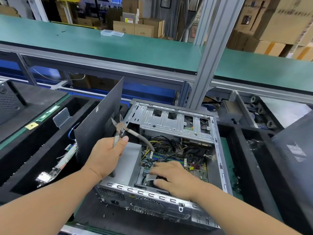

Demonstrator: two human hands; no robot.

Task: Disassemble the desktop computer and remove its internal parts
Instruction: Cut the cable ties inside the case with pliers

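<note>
Open computer case lying on its side in the middle of the bench, side panel off, circuit board and yellow and black cables exposed. Left hand above the grey power supply box, clenched round one handle of cutting pliers, blades parted and pointing up. Right hand inside the case, fingers relaxed, flat on the circuit board. Loose dark panel standing just left of the case

side panel left of computer case; motherboard inside
</note>
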